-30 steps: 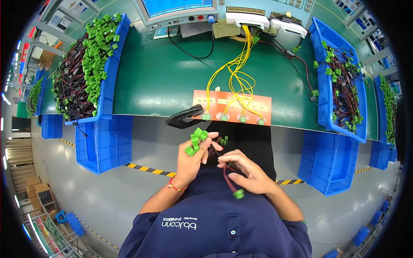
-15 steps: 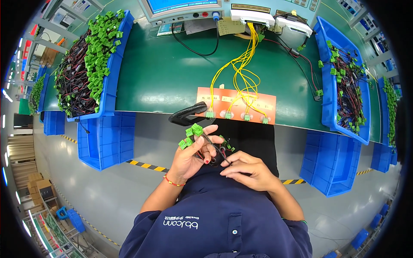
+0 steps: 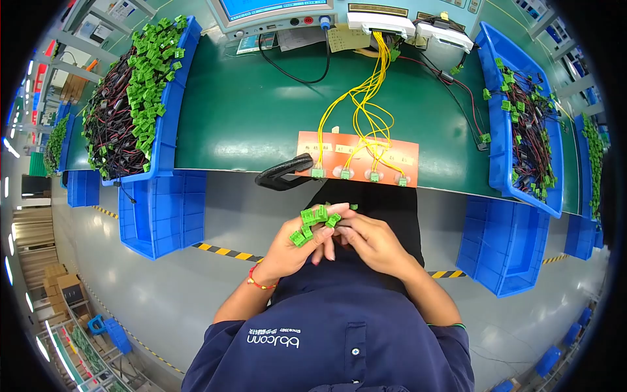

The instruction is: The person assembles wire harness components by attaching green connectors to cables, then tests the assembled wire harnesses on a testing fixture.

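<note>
Gripping boxy green plastic connectors [image 3: 308, 217]: left hand [image 3: 292, 251], off the green worktop's front edge [image 3: 225, 166].
Right hand [image 3: 379, 247] curls just rightward, hold unclear.

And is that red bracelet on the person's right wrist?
No, the red bracelet circles the wrist of the left hand, which holds the green connectors.

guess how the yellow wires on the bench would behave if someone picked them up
The yellow wires would probably flop, since they loop and cross loosely. They look light, being thin strands. Lifting them would likely tug at the white connector block and the small green connectors on the orange board, where their ends run.
</note>
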`<state>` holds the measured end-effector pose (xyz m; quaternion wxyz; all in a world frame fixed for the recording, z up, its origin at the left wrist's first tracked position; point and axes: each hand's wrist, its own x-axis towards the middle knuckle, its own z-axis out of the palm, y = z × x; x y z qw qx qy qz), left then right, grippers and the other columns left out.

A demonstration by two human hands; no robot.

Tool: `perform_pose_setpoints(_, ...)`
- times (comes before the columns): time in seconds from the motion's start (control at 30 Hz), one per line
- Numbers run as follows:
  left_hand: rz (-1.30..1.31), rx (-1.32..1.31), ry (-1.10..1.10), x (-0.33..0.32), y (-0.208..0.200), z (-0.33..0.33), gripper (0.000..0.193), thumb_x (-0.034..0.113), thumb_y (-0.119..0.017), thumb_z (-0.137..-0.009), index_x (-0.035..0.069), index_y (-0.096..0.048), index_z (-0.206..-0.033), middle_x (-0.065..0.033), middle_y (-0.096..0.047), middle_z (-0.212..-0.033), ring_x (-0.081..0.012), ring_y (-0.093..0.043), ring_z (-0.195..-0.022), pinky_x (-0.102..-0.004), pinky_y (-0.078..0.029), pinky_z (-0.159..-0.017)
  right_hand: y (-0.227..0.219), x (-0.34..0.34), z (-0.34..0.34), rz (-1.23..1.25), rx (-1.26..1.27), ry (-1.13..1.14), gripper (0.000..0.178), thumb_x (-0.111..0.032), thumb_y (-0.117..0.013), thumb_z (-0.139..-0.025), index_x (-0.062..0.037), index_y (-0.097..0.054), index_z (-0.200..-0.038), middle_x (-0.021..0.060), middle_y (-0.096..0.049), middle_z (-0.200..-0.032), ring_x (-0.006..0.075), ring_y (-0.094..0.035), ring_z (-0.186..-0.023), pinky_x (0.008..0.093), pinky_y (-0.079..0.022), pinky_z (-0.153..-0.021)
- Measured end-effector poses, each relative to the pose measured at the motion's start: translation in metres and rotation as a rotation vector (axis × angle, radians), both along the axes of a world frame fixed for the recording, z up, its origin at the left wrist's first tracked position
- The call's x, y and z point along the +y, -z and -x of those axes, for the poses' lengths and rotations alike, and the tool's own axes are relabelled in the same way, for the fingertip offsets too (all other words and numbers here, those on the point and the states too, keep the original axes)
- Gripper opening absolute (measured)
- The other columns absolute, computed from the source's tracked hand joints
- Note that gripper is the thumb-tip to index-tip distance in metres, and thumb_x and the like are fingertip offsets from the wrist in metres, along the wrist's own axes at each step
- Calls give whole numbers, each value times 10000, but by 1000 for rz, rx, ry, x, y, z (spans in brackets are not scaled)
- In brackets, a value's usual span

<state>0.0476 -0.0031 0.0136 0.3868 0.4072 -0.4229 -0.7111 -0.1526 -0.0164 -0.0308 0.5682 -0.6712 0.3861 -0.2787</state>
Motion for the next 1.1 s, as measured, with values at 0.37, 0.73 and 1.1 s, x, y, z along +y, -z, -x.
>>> perform_pose_setpoints(0.37,-31,-173,-7,6,7,-7,277,43,-503,-989,10,-633,-1231,-44,-632,-906,-63,-513,-617,-219,-416,-533,9,-4,-6,146,241,-56,128,-118,-637,-902,-19,-637,-982,107,-550,-902,295,-609,-733,372,-481,-667)
perform_pose_setpoints(0.73,511,-773,-111,-2,18,-34,375,-112,-499,-886,-9,-613,-1228,-121,-636,-1069,-201,-616,-749,-292,-517,-715,-13,-11,42,-473,-436,56,360,-236,-464,-1032,4,-614,-809,-32,-434,-637,47,-336,-580,225,-299,-562)
perform_pose_setpoints(1.1,99,81,-44,-4,2,1,328,151,-465,-1028,-48,-563,-1269,-83,-642,-982,-57,-533,-635,-173,-386,-498,-7,-13,23,-724,-156,-317,342,-264,-518,-1016,-28,-643,-802,-36,-484,-640,52,-381,-557,234,-320,-536)
